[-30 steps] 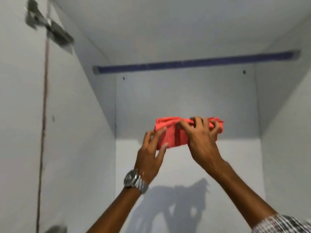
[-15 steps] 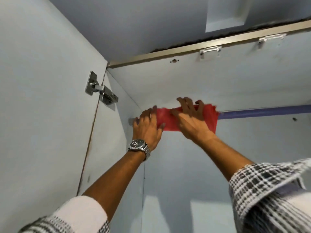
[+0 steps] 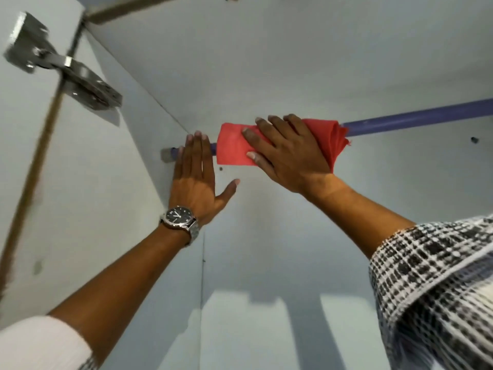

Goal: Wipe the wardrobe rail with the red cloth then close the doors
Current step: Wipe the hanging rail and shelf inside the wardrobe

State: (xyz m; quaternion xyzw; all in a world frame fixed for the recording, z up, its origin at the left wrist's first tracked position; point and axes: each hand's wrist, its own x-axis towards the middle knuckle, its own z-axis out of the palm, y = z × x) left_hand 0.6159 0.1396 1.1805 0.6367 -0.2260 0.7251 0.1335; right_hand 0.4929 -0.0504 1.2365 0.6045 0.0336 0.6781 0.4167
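Right hand (image 3: 289,158) makes the grip: its palm and spread fingers press the red cloth (image 3: 233,148) around the wardrobe rail (image 3: 416,119), so the hand is closed loosely over cloth and rail together. The left hand (image 3: 194,172) is open and flat, with the fingers straight, at the left end of the rail near the side wall (image 3: 93,209); it holds nothing, and whether it touches the rail cannot be told.

The wardrobe is white inside and looks rigid. The rail is a purple tube that runs across under the top panel (image 3: 266,62); it seems stiff and smooth, so the cloth should slide easily on it. A metal hinge (image 3: 64,68) sits at the upper left, on the open door side.

The cloth is folded in several layers, with loose edges hanging at its right side. It is probably light and soft, and may slip or unfold. A good hold is at its middle, wrapped over the tube.
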